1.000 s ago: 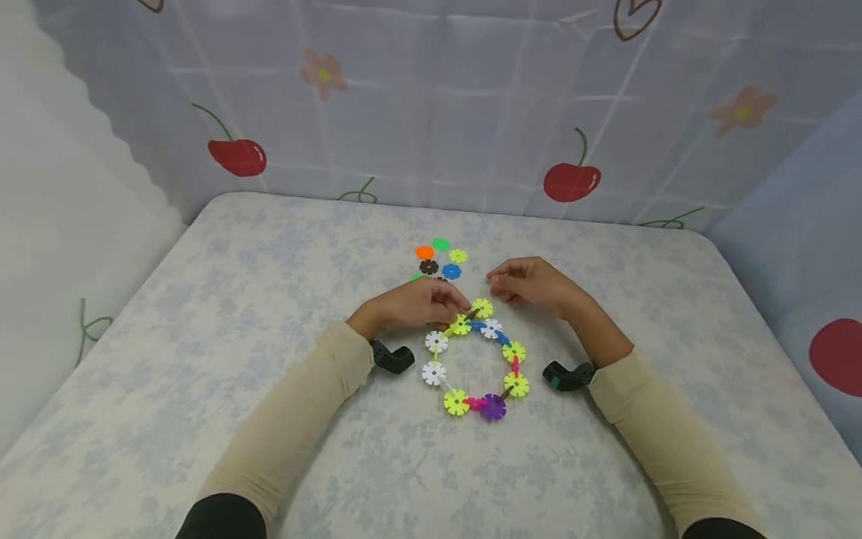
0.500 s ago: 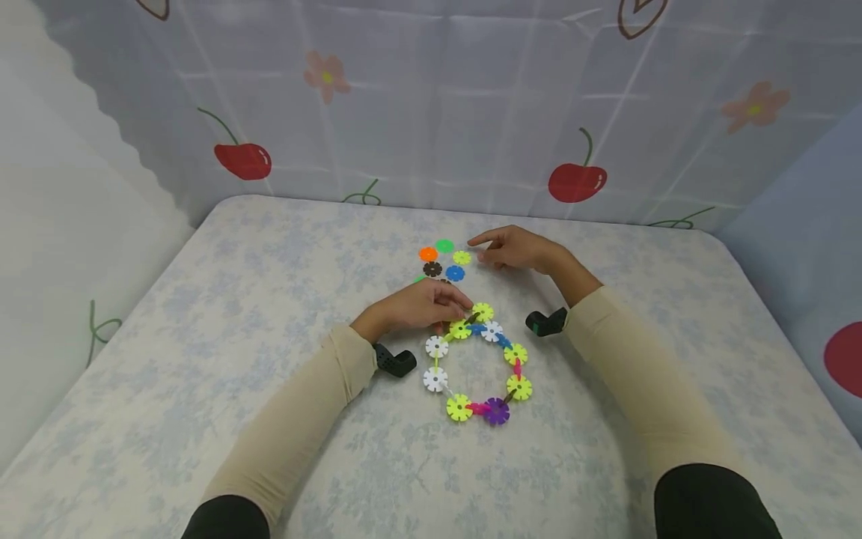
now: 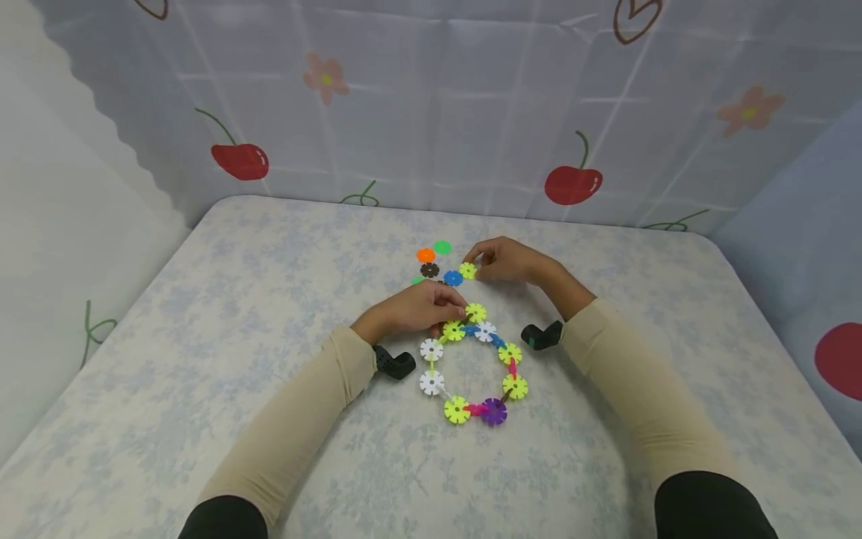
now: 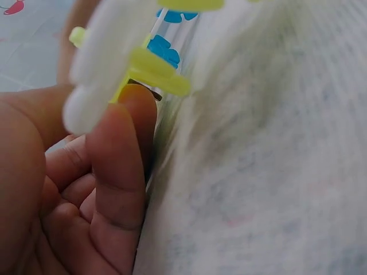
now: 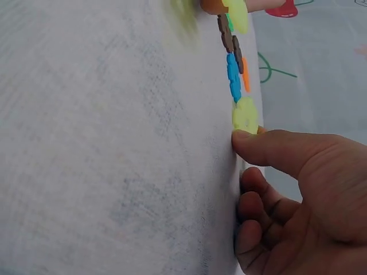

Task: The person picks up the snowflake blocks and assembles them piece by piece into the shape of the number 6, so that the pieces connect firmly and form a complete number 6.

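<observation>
Slotted plastic snowflake discs, joined edge to edge in yellow, white, blue, pink, brown and purple, form a ring [image 3: 432, 383] on the table. My left hand [image 3: 423, 305] pinches the ring at its far left side, by a yellow disc [image 3: 453, 330]; a white disc [image 4: 100, 57] stands in front of those fingertips in the left wrist view. Farther back, my right hand [image 3: 512, 263] pinches a loose yellow disc [image 3: 468, 270] between thumb and index finger. The right wrist view shows that disc [image 5: 245, 114] tipped up on edge, the other fingers curled beneath.
Beyond my left hand lie loose discs: blue [image 3: 453, 278], dark brown [image 3: 429, 270], orange [image 3: 426, 255] and green [image 3: 442, 247]. A patterned cloth covers the table [image 3: 323, 479], and a printed curtain [image 3: 431, 112] hangs behind its far edge.
My right hand has reached back to the loose discs, taken hold of the yellow one and drawn it slightly toward me. My left hand has stayed at the ring.
</observation>
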Demonstrator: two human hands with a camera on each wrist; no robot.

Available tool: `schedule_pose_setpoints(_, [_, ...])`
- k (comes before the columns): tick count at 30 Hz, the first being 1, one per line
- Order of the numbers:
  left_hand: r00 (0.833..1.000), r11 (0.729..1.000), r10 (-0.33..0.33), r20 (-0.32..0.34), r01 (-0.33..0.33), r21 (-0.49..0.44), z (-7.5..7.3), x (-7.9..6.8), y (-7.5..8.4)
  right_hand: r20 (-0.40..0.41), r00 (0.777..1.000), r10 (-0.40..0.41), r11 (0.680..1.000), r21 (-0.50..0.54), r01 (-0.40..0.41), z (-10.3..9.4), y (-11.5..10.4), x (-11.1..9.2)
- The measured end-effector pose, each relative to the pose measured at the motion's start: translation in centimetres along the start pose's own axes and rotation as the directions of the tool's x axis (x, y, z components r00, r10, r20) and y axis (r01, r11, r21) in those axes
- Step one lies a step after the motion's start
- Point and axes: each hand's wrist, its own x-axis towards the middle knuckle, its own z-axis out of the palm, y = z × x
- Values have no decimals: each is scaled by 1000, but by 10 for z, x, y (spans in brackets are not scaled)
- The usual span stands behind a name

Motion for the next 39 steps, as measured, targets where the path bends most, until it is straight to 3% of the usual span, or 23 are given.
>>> schedule_pose_setpoints(10, [1000,1000,-20,-5,20,18,2,2,2,-52,998,-18,992,122,24,1,19,-26])
schedule_pose_setpoints(18, [1000,999,-15,-23,16,29,2,3,2,-3,990,-142,983,121,141,10,24,-52])
schedule_pose_setpoints(26, [999,999,-20,-42,22,33,3,2,2,-6,975,-224,968,111,223,14,25,-58])
schedule_pose_setpoints(39, [999,999,-6,-44,8,48,4,3,-2,-44,970,-240,965,102,243,22,14,-63])
